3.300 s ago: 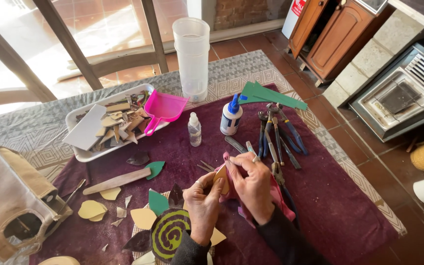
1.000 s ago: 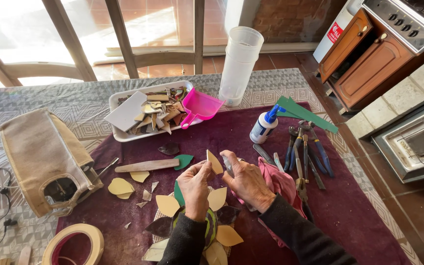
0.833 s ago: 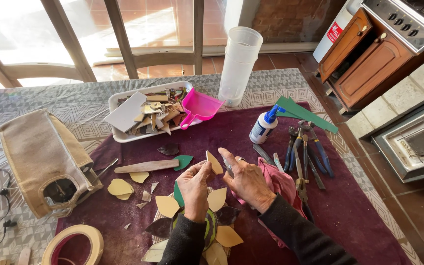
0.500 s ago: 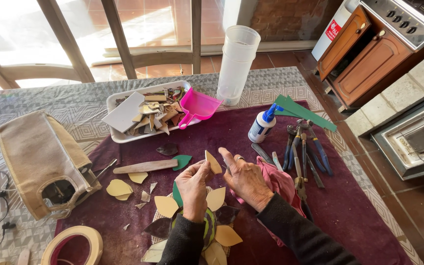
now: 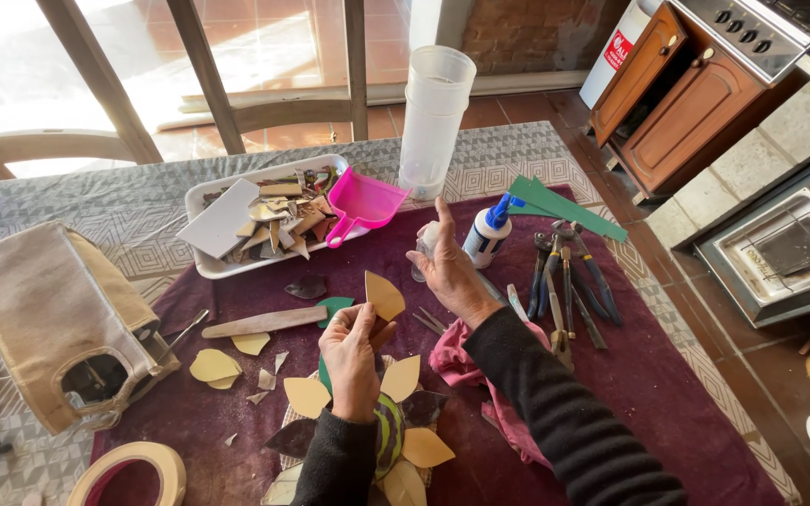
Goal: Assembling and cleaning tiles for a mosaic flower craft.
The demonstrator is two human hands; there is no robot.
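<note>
My left hand [image 5: 353,351] pinches a yellow petal-shaped tile piece [image 5: 384,294] above a sunflower mosaic [image 5: 382,426] with yellow and dark petals on the maroon cloth [image 5: 686,375]. My right hand [image 5: 450,272] is stretched forward, its fingers around a small clear bottle [image 5: 423,251] that stands on the cloth. A white glue bottle with a blue nozzle [image 5: 487,232] stands just right of that hand. Both sleeves are dark.
A white tray [image 5: 206,265] of tile shards and a pink scoop [image 5: 363,206] lie behind. A tall clear container [image 5: 434,122], green pieces [image 5: 560,206], several pliers [image 5: 569,281], a pink rag [image 5: 457,365], a wooden stick [image 5: 264,323], a beige bag [image 5: 49,319] and a tape roll [image 5: 133,473] surround the work.
My right hand has left the petal and reached forward to the small clear bottle. My left hand keeps holding the yellow petal. The view shifted slightly.
</note>
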